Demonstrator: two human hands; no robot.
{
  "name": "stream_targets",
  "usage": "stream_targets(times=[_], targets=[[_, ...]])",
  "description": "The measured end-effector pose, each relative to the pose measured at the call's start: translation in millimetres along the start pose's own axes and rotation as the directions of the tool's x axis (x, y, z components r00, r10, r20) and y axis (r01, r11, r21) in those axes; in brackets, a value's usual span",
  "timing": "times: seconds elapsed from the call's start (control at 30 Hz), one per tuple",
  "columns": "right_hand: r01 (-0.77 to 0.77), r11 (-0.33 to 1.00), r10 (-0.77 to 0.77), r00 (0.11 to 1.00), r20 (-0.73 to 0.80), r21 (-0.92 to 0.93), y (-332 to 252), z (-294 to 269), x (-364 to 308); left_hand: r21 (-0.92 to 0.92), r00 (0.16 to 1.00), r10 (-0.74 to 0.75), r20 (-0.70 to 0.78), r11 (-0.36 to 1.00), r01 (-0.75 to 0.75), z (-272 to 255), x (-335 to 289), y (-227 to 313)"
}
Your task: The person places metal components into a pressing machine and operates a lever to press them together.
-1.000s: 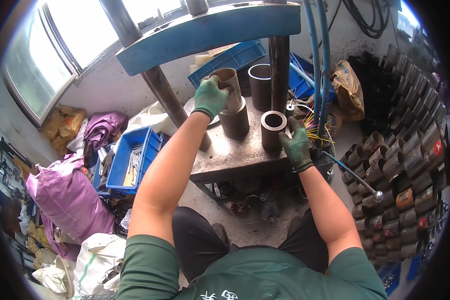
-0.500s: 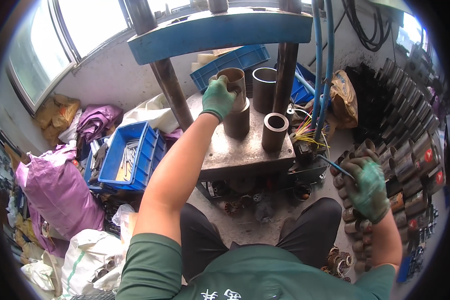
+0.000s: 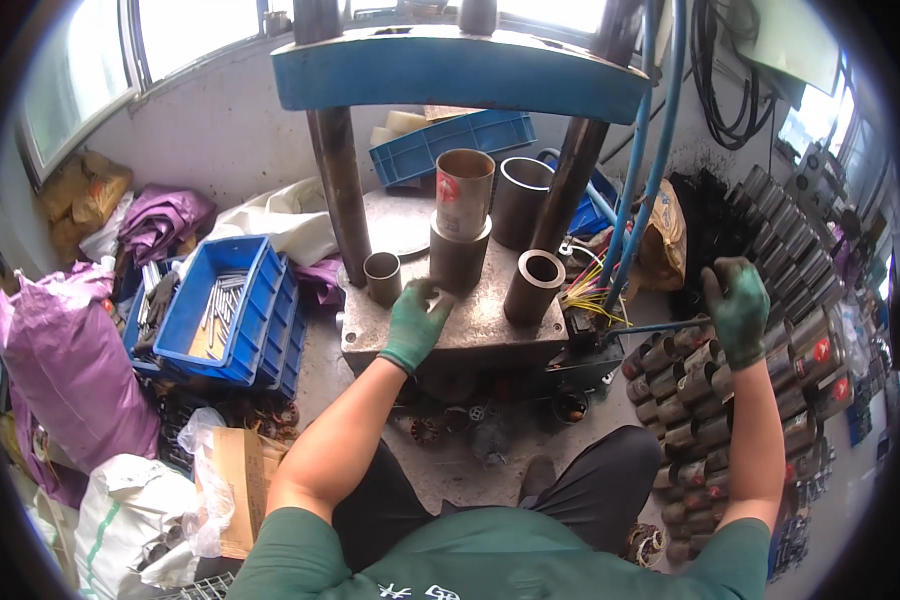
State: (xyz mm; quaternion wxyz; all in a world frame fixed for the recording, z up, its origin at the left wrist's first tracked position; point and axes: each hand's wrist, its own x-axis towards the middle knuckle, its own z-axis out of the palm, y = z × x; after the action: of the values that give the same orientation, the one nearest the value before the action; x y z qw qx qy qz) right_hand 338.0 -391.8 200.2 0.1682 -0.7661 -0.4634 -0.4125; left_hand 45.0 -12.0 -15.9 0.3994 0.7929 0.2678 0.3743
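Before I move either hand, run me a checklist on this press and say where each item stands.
1. Green gloves on both hands: ok.
2. Upper tube upright on the dark cylinder: ok, it looks upright.
3. Left hand away from that cylinder: not ok, its fingertips are close to the base.
4. Right hand gripping the lever: cannot tell, though they meet in this view.
5. Other tubes off the press table: not ok, there are the small tube, thick-walled tube and wide tube.
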Motion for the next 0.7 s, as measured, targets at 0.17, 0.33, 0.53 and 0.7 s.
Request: stream_targets(times=[0.17, 0.33, 0.53, 0.7], targets=[[-0.121, 0.991, 0.115, 0.989, 0.095, 0.06, 12, 33, 47, -0.022, 0.991, -0.001, 0.131, 1.0, 0.004, -12, -2, 0], [-0.169, 0.986, 0.168, 0.964, 0.208, -0.016, 14, 37, 57, 0.061, 0.991, 0.067, 0.112, 0.995, -0.074, -33, 6, -12], [-0.187, 0.98, 0.198, 0.942, 0.27, -0.067, 3, 19, 53, -0.217, 0.993, -0.109, -0.045, 0.971, 0.097, -50, 21, -27], [-0.21, 0.975, 0.222, 0.944, 0.244, -0.073, 16, 16, 36, -0.251, 0.989, -0.15, -0.003, 0.957, 0.144, -55, 23, -24]])
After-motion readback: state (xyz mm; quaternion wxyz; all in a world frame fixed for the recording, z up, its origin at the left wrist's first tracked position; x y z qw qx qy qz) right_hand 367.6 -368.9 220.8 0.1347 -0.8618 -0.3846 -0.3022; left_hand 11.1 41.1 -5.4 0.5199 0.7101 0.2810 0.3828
